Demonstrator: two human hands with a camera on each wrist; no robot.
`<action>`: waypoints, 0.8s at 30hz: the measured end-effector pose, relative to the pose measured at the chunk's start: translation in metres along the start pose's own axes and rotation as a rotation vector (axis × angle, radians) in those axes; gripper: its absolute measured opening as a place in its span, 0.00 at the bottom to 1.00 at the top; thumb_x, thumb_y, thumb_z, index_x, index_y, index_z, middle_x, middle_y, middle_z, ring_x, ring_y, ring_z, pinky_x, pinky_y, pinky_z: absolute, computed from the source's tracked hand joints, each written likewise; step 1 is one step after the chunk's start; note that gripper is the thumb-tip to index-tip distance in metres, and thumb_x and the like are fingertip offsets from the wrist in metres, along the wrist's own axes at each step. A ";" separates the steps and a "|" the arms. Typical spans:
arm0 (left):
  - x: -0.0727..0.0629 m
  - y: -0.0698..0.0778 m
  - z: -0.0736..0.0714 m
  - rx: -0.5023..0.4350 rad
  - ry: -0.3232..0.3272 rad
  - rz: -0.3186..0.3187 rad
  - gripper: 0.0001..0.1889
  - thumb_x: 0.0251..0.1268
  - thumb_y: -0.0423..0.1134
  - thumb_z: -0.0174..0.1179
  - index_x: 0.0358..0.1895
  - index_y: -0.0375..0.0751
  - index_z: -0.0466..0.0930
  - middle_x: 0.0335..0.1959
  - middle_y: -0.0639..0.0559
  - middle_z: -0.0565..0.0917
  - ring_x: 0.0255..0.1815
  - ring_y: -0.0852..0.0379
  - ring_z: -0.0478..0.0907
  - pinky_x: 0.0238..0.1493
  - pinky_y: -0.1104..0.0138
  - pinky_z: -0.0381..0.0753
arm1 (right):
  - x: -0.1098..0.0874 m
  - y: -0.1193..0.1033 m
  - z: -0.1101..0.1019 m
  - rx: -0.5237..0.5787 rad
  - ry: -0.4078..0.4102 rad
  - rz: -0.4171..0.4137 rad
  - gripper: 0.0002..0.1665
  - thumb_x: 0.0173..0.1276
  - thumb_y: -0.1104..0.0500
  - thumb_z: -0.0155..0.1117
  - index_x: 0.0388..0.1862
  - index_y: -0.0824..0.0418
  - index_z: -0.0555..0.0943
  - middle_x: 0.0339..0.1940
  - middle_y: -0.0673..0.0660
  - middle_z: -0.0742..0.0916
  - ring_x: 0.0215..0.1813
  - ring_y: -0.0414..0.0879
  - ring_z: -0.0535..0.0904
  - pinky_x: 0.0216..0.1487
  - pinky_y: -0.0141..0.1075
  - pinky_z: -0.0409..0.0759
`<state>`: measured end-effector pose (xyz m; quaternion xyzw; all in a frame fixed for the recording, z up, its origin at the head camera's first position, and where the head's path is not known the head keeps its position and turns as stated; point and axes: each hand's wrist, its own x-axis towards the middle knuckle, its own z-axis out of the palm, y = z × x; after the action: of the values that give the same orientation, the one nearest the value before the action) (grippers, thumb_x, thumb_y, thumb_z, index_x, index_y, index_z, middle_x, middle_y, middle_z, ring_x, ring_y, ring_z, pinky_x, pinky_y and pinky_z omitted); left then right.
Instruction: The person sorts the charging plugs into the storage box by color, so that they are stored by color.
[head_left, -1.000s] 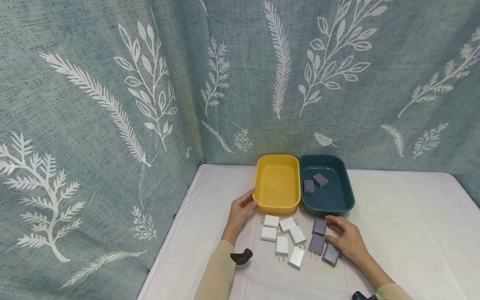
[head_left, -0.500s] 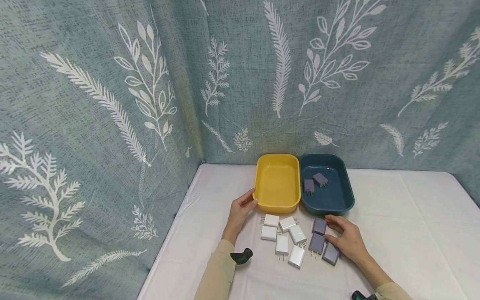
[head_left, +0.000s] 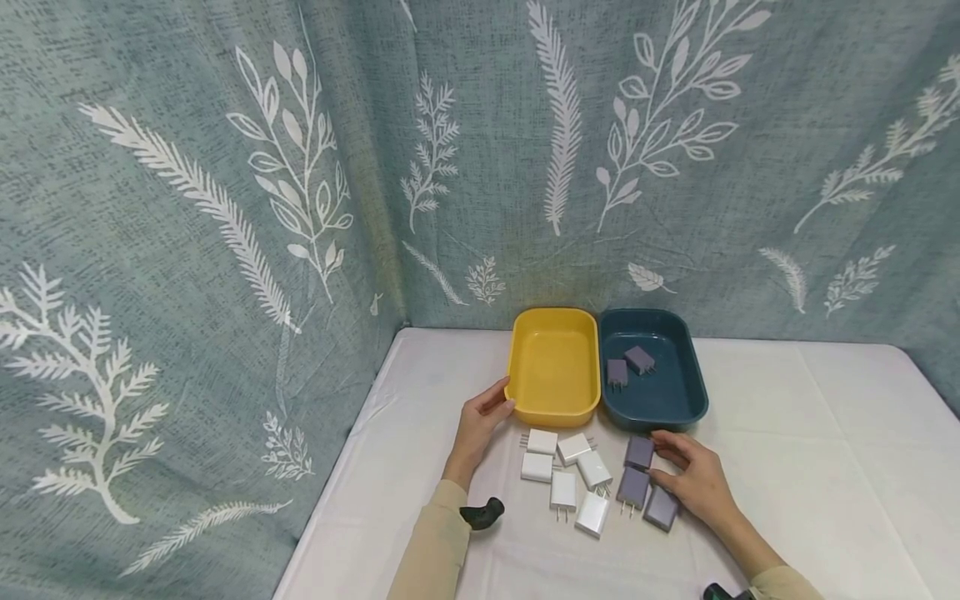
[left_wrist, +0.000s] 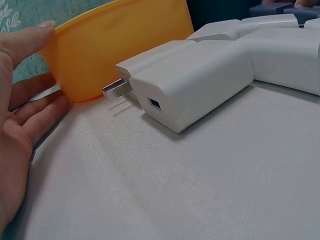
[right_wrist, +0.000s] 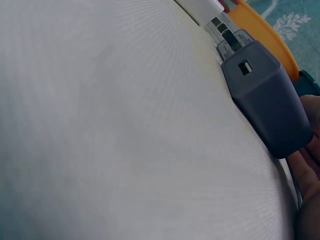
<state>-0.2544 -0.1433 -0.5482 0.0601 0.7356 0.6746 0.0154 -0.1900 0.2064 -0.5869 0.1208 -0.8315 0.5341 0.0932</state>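
At the left side of the yellow tray [head_left: 555, 408], my left hand [head_left: 476, 429] touches the outer wall, its thumb tip at the rim [left_wrist: 55, 30] in the left wrist view. Its fingers lie low against the wall, loosely bent. My right hand [head_left: 693, 477] rests beside three purple plug-in chargers [head_left: 639, 452], with index finger and thumb near the back one. In the right wrist view a dark charger [right_wrist: 267, 97] hides part of the fingers. Several white plug-in chargers [head_left: 564, 490] lie on the table between the hands, prongs pointing various ways.
A dark blue tray [head_left: 678, 408] stands against the yellow tray's right side, with two purple chargers [head_left: 617, 372] inside. A white cloth covers the table [head_left: 810, 458]. A green-blue curtain [head_left: 480, 183] with white leaves hangs behind. Black wrist devices [head_left: 482, 513] sit at the sleeves.
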 end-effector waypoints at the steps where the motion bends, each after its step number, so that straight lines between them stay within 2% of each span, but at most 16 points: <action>1: 0.000 0.000 0.000 -0.001 0.000 0.001 0.27 0.65 0.39 0.64 0.67 0.41 0.72 0.69 0.44 0.73 0.69 0.48 0.71 0.64 0.70 0.75 | 0.000 0.000 0.000 0.001 0.000 0.001 0.34 0.43 0.78 0.74 0.55 0.74 0.77 0.53 0.70 0.83 0.49 0.22 0.77 0.52 0.25 0.82; 19: -0.001 0.001 0.000 -0.001 0.003 0.002 0.26 0.65 0.39 0.63 0.66 0.43 0.73 0.68 0.45 0.74 0.69 0.49 0.72 0.63 0.72 0.75 | 0.001 -0.005 -0.001 0.021 0.002 0.020 0.35 0.44 0.76 0.75 0.55 0.74 0.77 0.54 0.69 0.82 0.50 0.21 0.76 0.53 0.29 0.82; 24: 0.000 0.000 0.000 -0.010 0.005 0.016 0.26 0.65 0.38 0.63 0.66 0.41 0.73 0.68 0.43 0.74 0.68 0.48 0.73 0.62 0.73 0.76 | 0.003 -0.007 -0.002 0.039 -0.009 0.055 0.35 0.45 0.76 0.75 0.56 0.74 0.76 0.55 0.70 0.82 0.50 0.21 0.76 0.54 0.27 0.82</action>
<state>-0.2540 -0.1429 -0.5484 0.0641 0.7319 0.6783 0.0087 -0.1905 0.2049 -0.5794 0.1020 -0.8244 0.5521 0.0721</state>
